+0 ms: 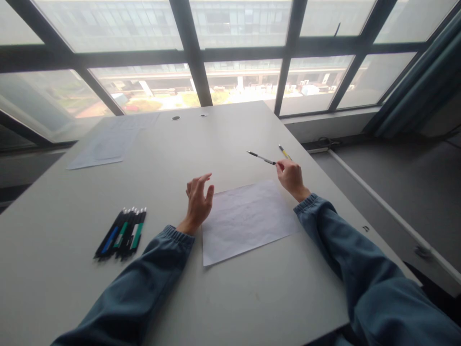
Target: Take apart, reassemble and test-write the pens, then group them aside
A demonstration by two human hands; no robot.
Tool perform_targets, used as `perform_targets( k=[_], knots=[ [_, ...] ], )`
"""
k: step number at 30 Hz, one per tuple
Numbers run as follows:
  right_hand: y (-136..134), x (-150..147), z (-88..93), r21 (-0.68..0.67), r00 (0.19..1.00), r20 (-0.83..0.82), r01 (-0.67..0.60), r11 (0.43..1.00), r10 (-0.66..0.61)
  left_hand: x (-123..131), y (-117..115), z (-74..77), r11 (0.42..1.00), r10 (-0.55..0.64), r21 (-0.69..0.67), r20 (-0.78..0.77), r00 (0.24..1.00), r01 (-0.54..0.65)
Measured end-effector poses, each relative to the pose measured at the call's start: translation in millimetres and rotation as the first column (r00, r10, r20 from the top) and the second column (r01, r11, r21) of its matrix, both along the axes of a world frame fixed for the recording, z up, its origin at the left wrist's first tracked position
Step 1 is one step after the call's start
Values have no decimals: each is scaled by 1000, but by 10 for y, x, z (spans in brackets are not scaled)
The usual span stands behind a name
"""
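My right hand (290, 179) pinches one end of a slim black-and-clear pen (261, 157), which points left over the table. Just behind that hand, a yellow-and-black pen (285, 152) is partly hidden by my fingers. My left hand (198, 199) has its fingers apart and slightly curled, with nothing in them, near the left edge of a white paper sheet (248, 223). Faint marks or creases show on the sheet. To the left of my left forearm lies a row of several dark pens (120, 233), some with green, blue or white sections.
More paper sheets (108, 142) lie at the far left of the white table (173, 312). Two round cable holes (175, 118) sit near its far edge. Windows rise behind it. A white pipe (382, 206) runs along the floor at the right, below a dark curtain (414, 81).
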State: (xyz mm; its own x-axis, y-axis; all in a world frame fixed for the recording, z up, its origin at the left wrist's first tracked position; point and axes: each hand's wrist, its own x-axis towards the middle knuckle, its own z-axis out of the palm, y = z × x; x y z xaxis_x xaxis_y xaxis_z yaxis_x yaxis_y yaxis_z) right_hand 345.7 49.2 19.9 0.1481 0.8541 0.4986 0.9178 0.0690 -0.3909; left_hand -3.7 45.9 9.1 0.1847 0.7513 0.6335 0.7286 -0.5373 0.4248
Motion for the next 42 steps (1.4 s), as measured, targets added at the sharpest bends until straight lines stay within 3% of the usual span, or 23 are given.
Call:
perform_targets(
  k=[6, 13, 22, 30, 42],
  knots=[
    [85, 433, -128, -171, 967, 3, 250, 953, -253, -11, 25, 20, 997, -54, 57, 25, 998, 52],
    [36, 416, -166, -290, 910, 54, 408, 866, -410, -17, 26, 21, 997, -69, 25, 23, 997, 69],
    [24, 290, -135, -395, 890, 46, 433, 810, -453, 10, 29, 64, 988, -142, 51, -7, 990, 143],
    [146, 318, -140, -387, 891, 39, 431, 815, -453, -6, 69, 35, 996, -90, -4, 7, 996, 90],
    [281, 376, -144, -383, 887, 15, 431, 817, -461, -13, 80, 0, 993, -107, -40, 9, 994, 107]
  ],
)
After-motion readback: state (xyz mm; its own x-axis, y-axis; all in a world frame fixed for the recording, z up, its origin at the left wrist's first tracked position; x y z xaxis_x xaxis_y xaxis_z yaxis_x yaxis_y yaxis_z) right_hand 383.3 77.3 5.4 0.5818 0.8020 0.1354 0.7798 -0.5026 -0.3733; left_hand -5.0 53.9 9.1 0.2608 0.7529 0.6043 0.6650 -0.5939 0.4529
